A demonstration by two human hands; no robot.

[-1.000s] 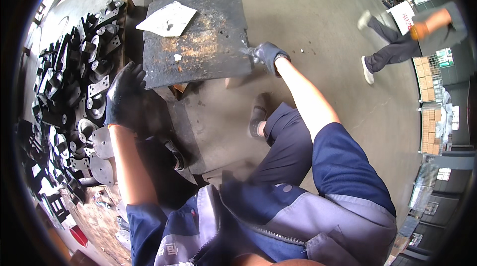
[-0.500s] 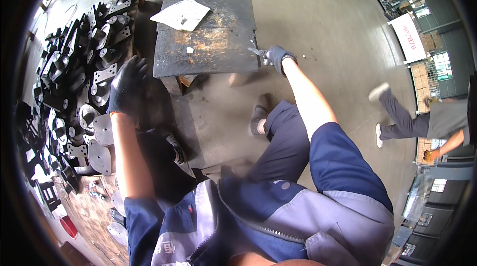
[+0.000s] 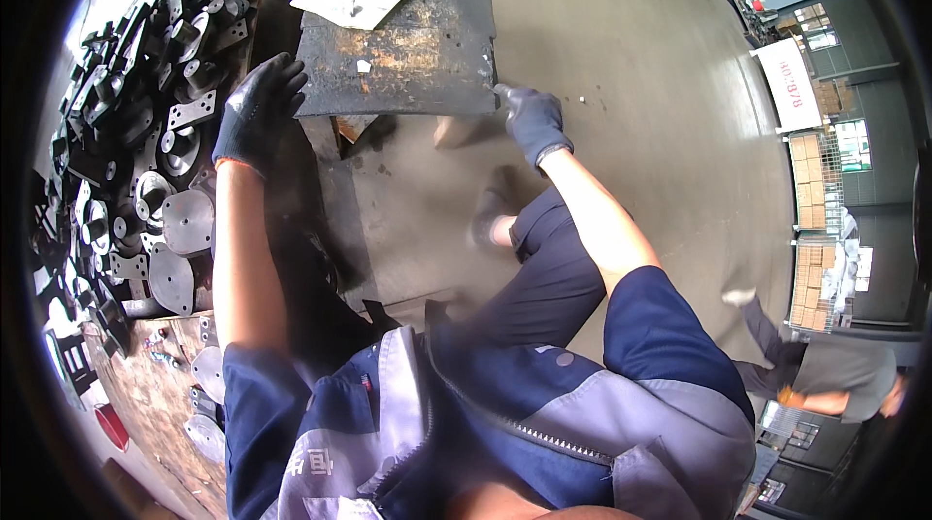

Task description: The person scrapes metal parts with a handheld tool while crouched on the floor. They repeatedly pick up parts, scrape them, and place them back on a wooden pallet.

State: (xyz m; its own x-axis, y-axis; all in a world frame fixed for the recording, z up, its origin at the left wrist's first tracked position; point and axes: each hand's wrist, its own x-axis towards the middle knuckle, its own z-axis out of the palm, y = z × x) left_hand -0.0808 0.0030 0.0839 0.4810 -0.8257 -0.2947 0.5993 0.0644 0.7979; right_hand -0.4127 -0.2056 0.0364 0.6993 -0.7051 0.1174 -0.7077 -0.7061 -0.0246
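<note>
My left hand (image 3: 258,104), in a dark glove, hovers between the table and the heap of metal parts. Its fingers are stretched out with nothing in them. My right hand (image 3: 535,122), gloved alike, is at the near right corner of the worn black-topped table (image 3: 427,68). Those fingers are curled in with the tips toward the table edge; whatever they may pinch is too small to make out. A white diamond-shaped sheet (image 3: 353,0) lies on the far left of the tabletop, a small dark spot at its middle. Nearer me lies a small white scrap (image 3: 364,66).
Many dark metal brackets and plates (image 3: 175,277) are heaped along my left, with a wooden board (image 3: 136,365) below them. A walking person (image 3: 840,374) is at the lower right. Wire cages with cartons (image 3: 808,180) and a white sign (image 3: 786,83) stand along the right side.
The table sits higher in the picture. My left hand has moved forward beside the heap; my right hand has turned and drawn slightly toward me. The person at right has moved nearer.
</note>
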